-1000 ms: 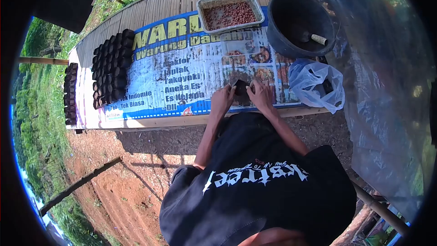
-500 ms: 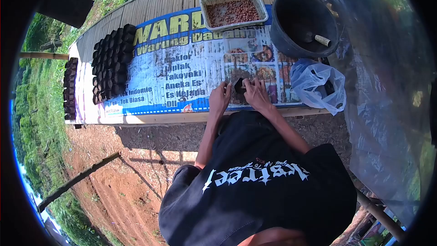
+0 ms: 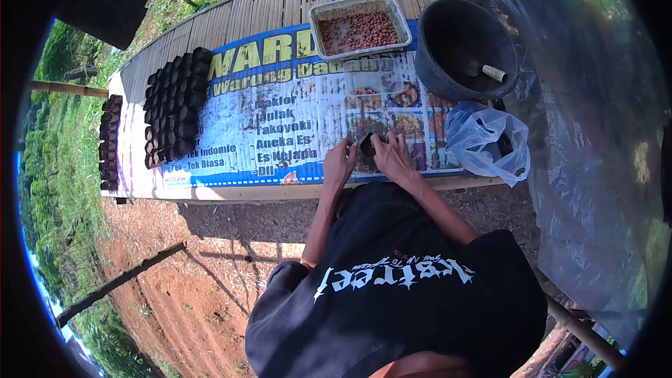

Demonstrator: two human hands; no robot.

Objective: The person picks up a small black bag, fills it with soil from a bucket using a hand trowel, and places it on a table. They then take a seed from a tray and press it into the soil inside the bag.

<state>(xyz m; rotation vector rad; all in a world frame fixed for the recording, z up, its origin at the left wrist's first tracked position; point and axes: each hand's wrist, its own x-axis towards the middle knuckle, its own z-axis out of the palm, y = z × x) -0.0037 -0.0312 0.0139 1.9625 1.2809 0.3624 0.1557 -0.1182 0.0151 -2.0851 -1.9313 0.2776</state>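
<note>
Over the front of the banner-covered table, a small black plastic seedling bag (image 3: 366, 145) stands between my hands, its mouth partly open. My right hand (image 3: 394, 159) grips its right rim with bent fingers. At the left edge of the bag, my left hand (image 3: 339, 162) has its fingers curled and pinched together; its exact contact is too small to see clearly. Further left on the table, several dark filled seedling bags (image 3: 171, 108) stand in tight rows. Another row of dark bags (image 3: 110, 141) lines the table's left end.
A shallow tray (image 3: 360, 54) of reddish-brown seeds or beans sits at the back. On the right stand a black bucket (image 3: 437, 77) with a handled tool (image 3: 493, 73) inside and a clear plastic bag (image 3: 488, 141). Plastic sheeting (image 3: 588, 168) hangs along the right side.
The whole view has shifted slightly, so the table appears lower. Both hands stay at the black seedling bag, with only small finger movement.
</note>
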